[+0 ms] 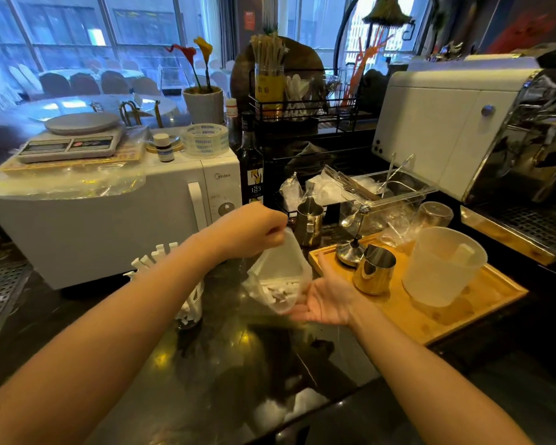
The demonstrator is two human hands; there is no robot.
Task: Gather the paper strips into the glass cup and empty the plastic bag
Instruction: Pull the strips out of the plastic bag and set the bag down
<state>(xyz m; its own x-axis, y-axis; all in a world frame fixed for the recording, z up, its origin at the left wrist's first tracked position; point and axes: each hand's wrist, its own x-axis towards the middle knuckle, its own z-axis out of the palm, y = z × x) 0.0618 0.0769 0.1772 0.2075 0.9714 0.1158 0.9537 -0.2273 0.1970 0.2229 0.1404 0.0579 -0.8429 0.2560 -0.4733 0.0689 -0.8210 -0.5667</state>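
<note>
Two hands are seen. Left hand [254, 231]: fingers pinched on the plastic bag [278, 277] top. Right hand [326, 298]: spread, palm up beneath it. Paper strips [281, 292] are held inside; glass cup [190, 303], strip-filled, is stood left, microwave [109, 220] beyond.

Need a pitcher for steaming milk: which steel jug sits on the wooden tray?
The nearer steel jug, beside the plastic measuring cup; the other stands behind, off the wooden tray.

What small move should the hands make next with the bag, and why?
Probably tip the plastic bag toward the open right hand. The left hand pinches its top, paper strips lie at its bottom, and the glass cup already holds others.
</note>
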